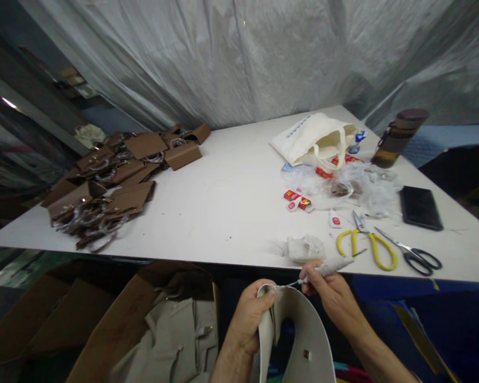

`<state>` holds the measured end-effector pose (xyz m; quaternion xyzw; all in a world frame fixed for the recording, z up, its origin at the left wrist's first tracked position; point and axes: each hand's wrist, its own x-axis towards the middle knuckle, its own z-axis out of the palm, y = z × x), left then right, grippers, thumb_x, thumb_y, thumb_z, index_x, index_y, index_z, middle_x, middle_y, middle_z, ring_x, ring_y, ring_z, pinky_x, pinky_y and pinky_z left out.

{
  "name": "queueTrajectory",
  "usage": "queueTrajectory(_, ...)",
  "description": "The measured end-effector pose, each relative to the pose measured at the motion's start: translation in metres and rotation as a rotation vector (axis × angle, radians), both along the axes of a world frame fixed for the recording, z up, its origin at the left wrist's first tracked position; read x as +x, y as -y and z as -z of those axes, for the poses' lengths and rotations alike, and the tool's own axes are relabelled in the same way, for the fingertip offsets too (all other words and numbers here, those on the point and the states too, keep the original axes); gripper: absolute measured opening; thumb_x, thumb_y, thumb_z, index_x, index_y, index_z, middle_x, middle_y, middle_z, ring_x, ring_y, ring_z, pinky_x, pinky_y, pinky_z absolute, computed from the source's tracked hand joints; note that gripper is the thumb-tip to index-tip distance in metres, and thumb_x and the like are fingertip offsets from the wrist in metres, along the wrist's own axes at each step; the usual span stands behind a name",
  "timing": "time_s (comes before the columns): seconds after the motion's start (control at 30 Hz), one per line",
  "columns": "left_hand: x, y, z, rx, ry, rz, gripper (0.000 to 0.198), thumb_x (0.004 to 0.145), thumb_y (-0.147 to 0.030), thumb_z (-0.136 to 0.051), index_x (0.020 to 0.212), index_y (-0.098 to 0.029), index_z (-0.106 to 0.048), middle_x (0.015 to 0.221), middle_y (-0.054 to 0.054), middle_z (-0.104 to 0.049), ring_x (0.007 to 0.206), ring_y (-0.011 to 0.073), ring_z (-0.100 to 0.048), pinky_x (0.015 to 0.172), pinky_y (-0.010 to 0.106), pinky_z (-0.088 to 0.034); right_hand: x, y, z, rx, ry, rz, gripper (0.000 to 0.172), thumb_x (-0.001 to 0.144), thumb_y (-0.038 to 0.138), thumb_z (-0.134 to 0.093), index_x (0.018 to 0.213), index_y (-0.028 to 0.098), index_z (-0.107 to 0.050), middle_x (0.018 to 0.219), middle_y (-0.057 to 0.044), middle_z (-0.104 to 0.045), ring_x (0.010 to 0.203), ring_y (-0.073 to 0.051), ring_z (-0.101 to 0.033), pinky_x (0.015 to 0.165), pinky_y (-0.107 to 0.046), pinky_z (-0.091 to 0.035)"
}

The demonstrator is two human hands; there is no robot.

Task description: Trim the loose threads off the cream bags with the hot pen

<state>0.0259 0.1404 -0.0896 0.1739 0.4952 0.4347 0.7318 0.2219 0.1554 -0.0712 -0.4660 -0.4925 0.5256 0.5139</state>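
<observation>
Near the table's front edge, my left hand (247, 314) pinches the top edge of a light grey-beige bag piece (315, 335). This piece curves in a loop, with an opening in it and a small metal fitting on its face. My right hand (331, 295) is closed around an awl-like tool (337, 264) with a pale wrapped handle. Its thin shaft points left and meets the piece's edge beside my left fingers; whether it goes through I cannot tell. A dark metal end sticks out of the handle's other side. Just beyond lies a whitish lump (305, 248).
Yellow-handled scissors (377, 250) and black-handled scissors (417, 260) lie right on the white table (215, 213). Behind them are a phone (421, 207), plastic bags (363, 186), a cream tote (311, 141) and a bottle (399, 138). Brown bags (131, 165) pile up left. A cardboard box (115, 319) holds beige pieces.
</observation>
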Motion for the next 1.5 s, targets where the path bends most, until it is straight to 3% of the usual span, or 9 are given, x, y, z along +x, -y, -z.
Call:
queueTrajectory(0.57, 0.006, 0.004, -0.004, 0.000, -0.018, 0.001, 0.054, 0.053, -0.040, -0.100, 0.089, -0.013, -0.070, 0.071, 0.002, -0.068, 0.062, 0.0136, -0.058, 0.061, 0.025, -0.043, -0.003, 0.000, 0.003, -0.011, 0.012, -0.077, 0.047, 0.101, 0.059, -0.055, 0.082, 0.018, -0.066, 0.066, -0.001, -0.061, 0.063, -0.016, -0.059, 0.061, -0.027, -0.048)
queueTrajectory(0.83, 0.013, 0.004, -0.020, 0.024, 0.005, -0.014, 0.043, 0.055, -0.034, -0.097, 0.080, -0.014, -0.068, 0.065, 0.000, -0.064, 0.058, 0.0123, -0.054, 0.058, 0.024, -0.040, -0.003, -0.009, -0.003, 0.063, 0.111, -0.127, 0.051, 0.101, 0.061, -0.053, 0.076, 0.018, -0.066, 0.069, -0.002, -0.061, 0.065, -0.017, -0.060, 0.063, -0.028, -0.050)
queueTrajectory(1.0, 0.014, 0.004, -0.021, 0.032, 0.005, -0.021, 0.038, 0.059, -0.032, -0.095, 0.079, -0.014, -0.067, 0.063, -0.001, -0.061, 0.057, 0.0115, -0.052, 0.058, 0.024, -0.039, 0.005, -0.006, -0.012, 0.210, 0.201, -0.221, 0.043, 0.104, 0.055, -0.053, 0.082, 0.021, -0.066, 0.074, -0.001, -0.062, 0.070, -0.018, -0.059, 0.066, -0.028, -0.048)
queueTrajectory(1.2, 0.011, 0.005, -0.026, 0.062, -0.042, 0.005, 0.041, 0.057, -0.036, -0.094, 0.077, -0.015, -0.065, 0.061, -0.002, -0.059, 0.055, 0.0114, -0.050, 0.056, 0.024, -0.037, 0.019, 0.013, -0.015, 0.483, 0.447, -0.456, 0.039, 0.106, 0.050, -0.052, 0.092, 0.024, -0.076, 0.081, -0.004, -0.071, 0.075, -0.020, -0.063, 0.071, -0.033, -0.047)
queueTrajectory(1.27, 0.011, 0.006, -0.028, 0.074, -0.056, 0.011, 0.040, 0.058, -0.037, -0.094, 0.077, -0.015, -0.065, 0.060, -0.002, -0.057, 0.055, 0.0109, -0.049, 0.056, 0.023, -0.036, 0.021, 0.020, -0.011, 0.474, 0.339, -0.425, 0.038, 0.107, 0.051, -0.051, 0.103, 0.026, -0.078, 0.083, -0.005, -0.075, 0.076, -0.021, -0.067, 0.071, -0.032, -0.050)
queueTrajectory(1.43, 0.013, 0.011, -0.032, 0.125, -0.130, 0.028, 0.040, 0.062, -0.039, -0.093, 0.078, -0.015, -0.066, 0.061, -0.003, -0.056, 0.056, 0.0103, -0.046, 0.055, 0.023, -0.032, 0.016, 0.033, -0.003, 0.251, 0.118, -0.030, 0.036, 0.104, 0.053, -0.055, 0.120, 0.028, -0.075, 0.098, -0.007, -0.081, 0.088, -0.024, -0.077, 0.079, -0.032, -0.060)
queueTrajectory(1.5, 0.013, 0.014, -0.032, 0.166, -0.183, 0.036, 0.038, 0.065, -0.040, -0.091, 0.079, -0.015, -0.066, 0.062, -0.003, -0.055, 0.057, 0.0104, -0.045, 0.055, 0.023, -0.032, 0.009, 0.035, -0.001, 0.135, 0.091, 0.029, 0.035, 0.104, 0.051, -0.055, 0.122, 0.027, -0.074, 0.104, -0.009, -0.081, 0.096, -0.026, -0.078, 0.085, -0.034, -0.061)
